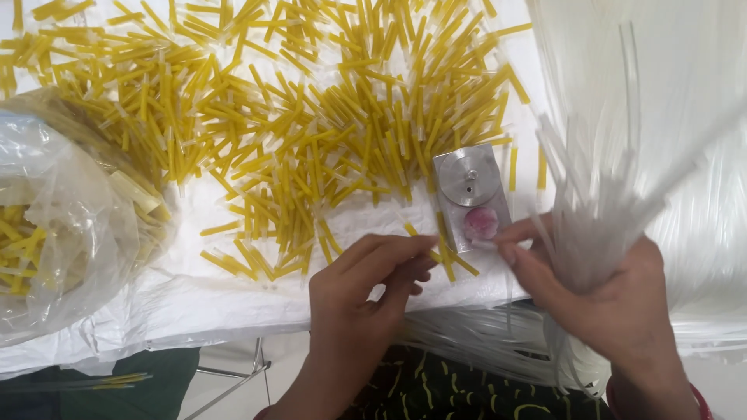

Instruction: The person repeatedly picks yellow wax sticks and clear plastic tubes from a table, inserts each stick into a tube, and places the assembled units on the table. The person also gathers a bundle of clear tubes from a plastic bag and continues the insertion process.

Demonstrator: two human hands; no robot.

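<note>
A yellow tube is pinched by the left hand beside the metal block on the worktop, while clear tubes are gripped by the right hand (one end should be aligned squarely before joining).

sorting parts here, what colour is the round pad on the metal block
Pink, on the metal block by the right hand; head view.

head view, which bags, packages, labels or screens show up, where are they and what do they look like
Clear plastic bag: left edge of the table, crumpled and see-through, holding yellow sticks.
White plastic sheet: spread over the table under the loose yellow pieces, wrinkled.
Small metal device: by the hands, silver rectangle with a round disc and a pink spot; no label can be made out.
No screens or signs.
</note>
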